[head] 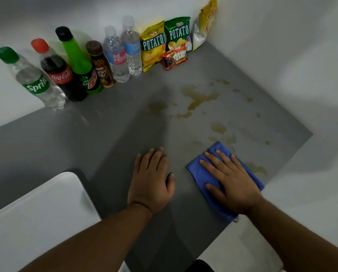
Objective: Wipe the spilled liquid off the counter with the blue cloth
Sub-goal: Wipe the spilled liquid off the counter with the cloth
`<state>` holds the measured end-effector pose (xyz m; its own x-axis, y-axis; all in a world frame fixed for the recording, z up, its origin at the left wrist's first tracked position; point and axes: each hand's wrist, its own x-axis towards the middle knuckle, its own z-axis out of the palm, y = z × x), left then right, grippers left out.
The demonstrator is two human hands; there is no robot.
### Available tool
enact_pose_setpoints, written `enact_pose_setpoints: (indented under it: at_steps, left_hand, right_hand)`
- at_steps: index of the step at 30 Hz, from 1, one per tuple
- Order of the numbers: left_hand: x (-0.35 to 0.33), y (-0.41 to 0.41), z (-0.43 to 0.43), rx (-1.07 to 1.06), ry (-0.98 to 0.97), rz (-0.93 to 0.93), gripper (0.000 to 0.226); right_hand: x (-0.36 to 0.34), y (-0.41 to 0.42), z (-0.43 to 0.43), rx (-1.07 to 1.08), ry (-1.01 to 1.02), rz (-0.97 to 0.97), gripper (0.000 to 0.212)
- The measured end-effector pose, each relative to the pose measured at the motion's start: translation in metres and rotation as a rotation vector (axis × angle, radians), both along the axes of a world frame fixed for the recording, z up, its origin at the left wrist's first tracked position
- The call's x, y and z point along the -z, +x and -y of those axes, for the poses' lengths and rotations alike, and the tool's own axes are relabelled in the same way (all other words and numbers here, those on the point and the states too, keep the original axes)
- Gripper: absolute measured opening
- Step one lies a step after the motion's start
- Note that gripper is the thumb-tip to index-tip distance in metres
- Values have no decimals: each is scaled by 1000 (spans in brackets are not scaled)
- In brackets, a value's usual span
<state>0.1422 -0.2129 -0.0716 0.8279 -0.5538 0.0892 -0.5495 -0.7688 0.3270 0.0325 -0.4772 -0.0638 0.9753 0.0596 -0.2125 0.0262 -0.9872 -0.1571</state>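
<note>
Head view puts my right hand [233,183] flat on the folded blue microfibre cloth [200,174], fingers [218,157] spread and pressing down, pinching nothing. My left hand [151,183] lies palm down on the bare grey desk [85,146] just left of the cloth, fingers close together, holding nothing.

To do this stroke well, I judge I should keep the palm weight even over the cloth and push it away from me through the blotches, overlapping each pass, then refold to a dry face once it soaks. I would steady with the left hand and stop short of the snack packets [165,43] well beyond the cloth.

Spilled amber liquid [198,96] lies in scattered thin puddles and small drops, mostly beyond the cloth toward the corner, with one patch [257,168] just right of the cloth. It looks thin and watery. None of it seems wiped yet. A row of drink bottles [66,69] stands far left of the cloth.
</note>
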Motion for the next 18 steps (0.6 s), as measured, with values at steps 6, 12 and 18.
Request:
enact_pose_setpoints:
  at_steps: [6, 12, 18]
  left_hand:
    - [2, 0, 0, -13, 0, -18, 51]
    - [1, 1, 0, -11, 23, -25, 54]
    - [0, 1, -1, 0, 15, -10, 52]
  right_hand:
    - [7, 61, -43, 327, -55, 27, 70]
    - [8, 41, -16, -71, 23, 9, 67]
    - [4, 76, -6, 73, -16, 45, 64]
